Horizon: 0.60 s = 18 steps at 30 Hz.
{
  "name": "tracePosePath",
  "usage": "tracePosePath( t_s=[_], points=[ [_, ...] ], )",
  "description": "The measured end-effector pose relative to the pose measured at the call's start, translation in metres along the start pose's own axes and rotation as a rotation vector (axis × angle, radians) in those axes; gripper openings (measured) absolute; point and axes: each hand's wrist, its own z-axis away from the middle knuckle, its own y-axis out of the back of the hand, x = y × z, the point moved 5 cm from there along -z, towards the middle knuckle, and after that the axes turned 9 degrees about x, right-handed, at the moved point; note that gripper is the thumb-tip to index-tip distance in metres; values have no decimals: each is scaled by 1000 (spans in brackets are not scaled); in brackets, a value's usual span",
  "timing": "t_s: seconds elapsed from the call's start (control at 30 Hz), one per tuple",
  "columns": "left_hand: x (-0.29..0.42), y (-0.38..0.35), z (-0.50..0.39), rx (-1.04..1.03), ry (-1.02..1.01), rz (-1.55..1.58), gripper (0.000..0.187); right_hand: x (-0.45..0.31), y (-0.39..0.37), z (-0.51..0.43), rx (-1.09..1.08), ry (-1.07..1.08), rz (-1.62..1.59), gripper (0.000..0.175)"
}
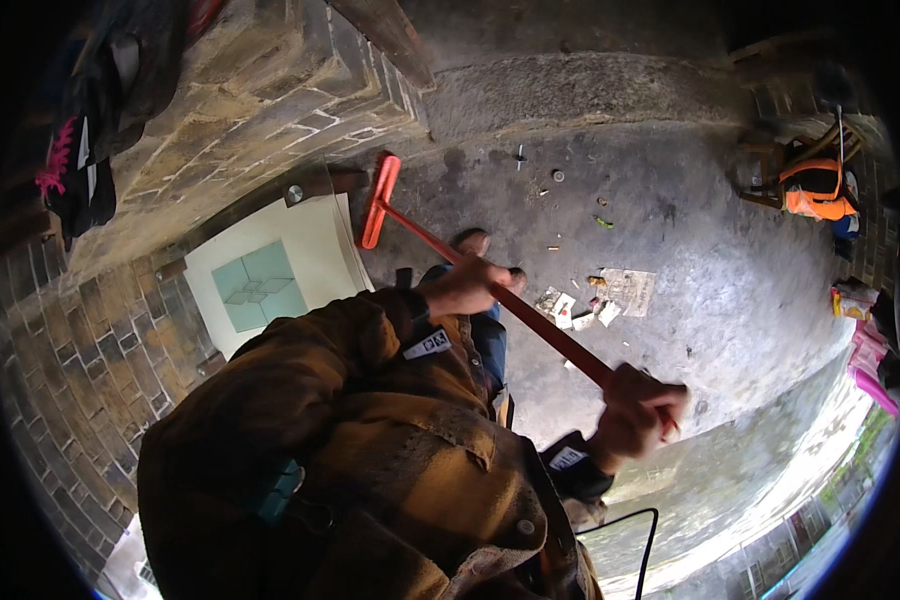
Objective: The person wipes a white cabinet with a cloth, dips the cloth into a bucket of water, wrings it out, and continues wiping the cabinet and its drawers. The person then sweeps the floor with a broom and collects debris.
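Note:
Both my hands hold the long red handle of a broom. My left hand point(465, 289) is closed around the middle of the handle. My right hand point(637, 412), slightly blurred, grips it near its top end, lower right in the head view. The red broom head point(380, 202) is at the far end, low over the dark concrete floor beside a pale panel; whether it touches the floor is unclear. Paper scraps point(562, 309) and a flat printed sheet point(634, 291) lie on the floor ahead of my shoes, with small litter and a green scrap point(604, 222) farther off.
A pale panel with a teal square point(261, 285) leans at the left by a brick wall point(97, 345). A raised concrete step point(585, 90) crosses the far side. At the right stand a wooden chair with an orange and black bag point(817, 201) and pink items point(870, 367).

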Motion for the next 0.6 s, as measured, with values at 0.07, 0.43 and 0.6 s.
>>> tracePosePath(
  t_s=[0.07, 0.43, 0.6],
  points=[
    [-24, 10, -6, 62, -14, -65, 6, 29, -7, 7, -40, -125, 8, 8],
    [25, -59, -33, -164, -59, 163, 1, -45, 6, 8, -24, 95, 109, 12],
    [-2, -66, -58, -238, -62, 109, 5, -5, 26, 11, 36, -12, 63, 9]
  ],
)
